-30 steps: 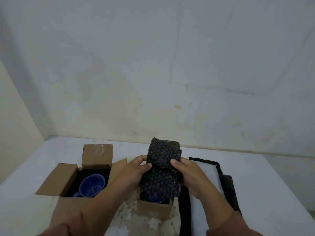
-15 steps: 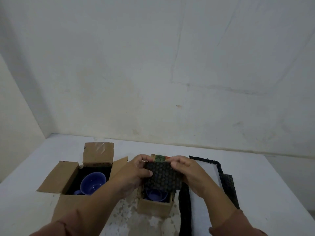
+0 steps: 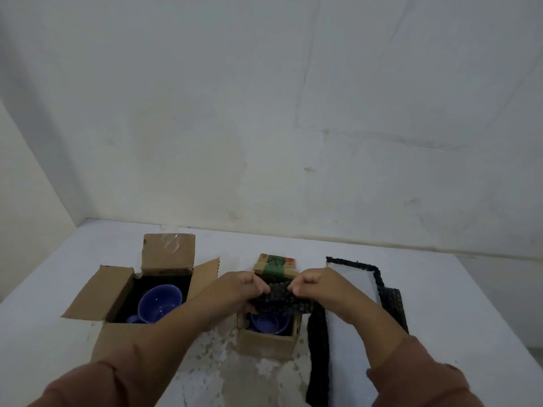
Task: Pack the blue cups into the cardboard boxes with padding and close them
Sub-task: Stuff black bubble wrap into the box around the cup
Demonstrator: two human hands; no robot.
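Two open cardboard boxes stand on the white table. The larger left box [image 3: 117, 339] has a black lining and a blue cup [image 3: 158, 302] inside. The smaller box [image 3: 264, 343] in the middle holds another blue cup [image 3: 271, 324], partly hidden. Over its opening I hold a folded piece of black bubble wrap [image 3: 280, 302]. My left hand [image 3: 241, 289] grips its left top edge and my right hand [image 3: 317, 284] grips its right top edge, both fists closed on it. The small box's rear flap [image 3: 276, 264] with green print stands up behind my hands.
More black bubble wrap [image 3: 390, 301] lies in strips around a white sheet [image 3: 352, 289] to the right of the small box. A long black strip [image 3: 317, 362] runs toward me. The wall stands close behind the table, and the table edge is at far right.
The bubble wrap was held upright and tall above the small box. It is now folded shorter and lowered onto the box's opening, with both hands closer together at its top edge.
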